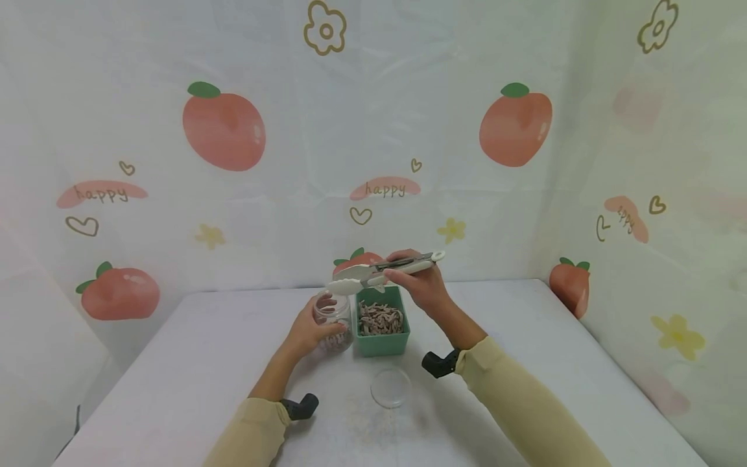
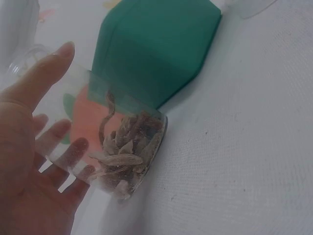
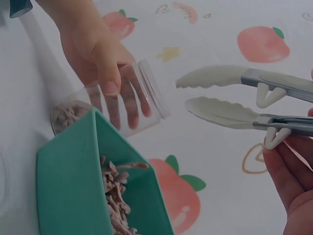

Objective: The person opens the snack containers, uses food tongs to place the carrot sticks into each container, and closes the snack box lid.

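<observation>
My left hand point(image 1: 305, 332) grips a clear plastic jar point(image 1: 344, 318) round its side, thumb in front and fingers behind. Brownish dried strips point(image 2: 122, 156) lie in the bottom of the jar, as the left wrist view shows. My right hand point(image 1: 424, 287) holds a pair of tongs point(image 3: 220, 112) with cream-coloured scalloped tips, raised above the jar and a green box point(image 1: 382, 346). In the right wrist view the tongs' tips stand slightly apart near the jar's mouth, with nothing between them. More dried strips point(image 1: 380, 319) fill part of the green box, right beside the jar.
A clear round lid point(image 1: 391, 388) lies on the white table point(image 1: 496, 383) in front of the green box. Behind the table hangs a white curtain point(image 1: 280, 227) printed with fruit and flowers. Black wrist mounts point(image 1: 300, 407) stick out from both sleeves.
</observation>
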`<state>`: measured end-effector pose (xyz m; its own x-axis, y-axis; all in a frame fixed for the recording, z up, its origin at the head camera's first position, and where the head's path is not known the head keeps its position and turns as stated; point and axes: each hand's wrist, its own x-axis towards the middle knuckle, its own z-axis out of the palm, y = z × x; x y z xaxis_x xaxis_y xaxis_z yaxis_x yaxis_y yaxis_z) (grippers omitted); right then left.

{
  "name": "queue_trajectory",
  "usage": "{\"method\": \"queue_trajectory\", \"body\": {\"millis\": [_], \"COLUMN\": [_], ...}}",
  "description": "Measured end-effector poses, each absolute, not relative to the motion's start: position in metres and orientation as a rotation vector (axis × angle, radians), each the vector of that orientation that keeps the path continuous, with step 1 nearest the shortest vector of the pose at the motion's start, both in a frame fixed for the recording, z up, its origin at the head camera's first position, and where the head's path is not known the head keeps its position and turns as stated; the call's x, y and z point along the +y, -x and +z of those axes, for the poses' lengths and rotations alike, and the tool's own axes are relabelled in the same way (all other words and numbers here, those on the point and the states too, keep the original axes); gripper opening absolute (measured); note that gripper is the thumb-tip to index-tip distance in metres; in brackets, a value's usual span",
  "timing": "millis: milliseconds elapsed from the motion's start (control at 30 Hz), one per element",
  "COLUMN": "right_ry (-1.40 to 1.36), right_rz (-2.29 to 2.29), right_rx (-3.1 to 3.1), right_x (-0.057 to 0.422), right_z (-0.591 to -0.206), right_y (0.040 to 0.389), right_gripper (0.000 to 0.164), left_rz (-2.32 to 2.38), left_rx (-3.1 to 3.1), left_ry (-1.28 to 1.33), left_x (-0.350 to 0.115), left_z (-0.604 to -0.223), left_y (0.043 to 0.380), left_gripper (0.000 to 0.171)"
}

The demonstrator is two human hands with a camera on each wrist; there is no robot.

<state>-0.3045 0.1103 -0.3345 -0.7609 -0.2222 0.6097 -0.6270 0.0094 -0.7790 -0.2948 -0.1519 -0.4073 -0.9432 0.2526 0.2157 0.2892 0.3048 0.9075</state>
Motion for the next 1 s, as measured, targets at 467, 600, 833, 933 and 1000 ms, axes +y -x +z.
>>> {"method": "queue_trajectory", "body": {"millis": [467,600,833,933,1000], "right_ry": [-0.764,-0.754,-0.72,-0.697,-0.691], "right_rz": [1.807,1.804,1.765,1.744,1.724], "right_rx": [-2.055,-2.056,-2.111,-2.146,-2.168], "right_x": [0.142,0.15,0.159,0.162,0.163], "right_z": [-0.334,-0.341,-0.353,-0.36,-0.366], "right_y": [0.303,0.304,0.303,0.304,0.304], "right_gripper": [0.031,0.032,0.034,0.035,0.035], "left_rz": [-1.704,-1.702,-1.733,-1.731,-1.724], "left_rx": [-2.495,-2.493,-2.479,-2.48,-2.487], "left_ry": [0.485,0.476,0.503,0.508,0.505], "left_x": [-0.158,-0.158,-0.158,-0.158,-0.158], "left_z": [-0.442,-0.441,-0.439,-0.439,-0.439], "left_y": [0.321,0.321,0.32,0.32,0.321], "left_gripper": [0.077,0.077,0.078,0.077,0.077]}}
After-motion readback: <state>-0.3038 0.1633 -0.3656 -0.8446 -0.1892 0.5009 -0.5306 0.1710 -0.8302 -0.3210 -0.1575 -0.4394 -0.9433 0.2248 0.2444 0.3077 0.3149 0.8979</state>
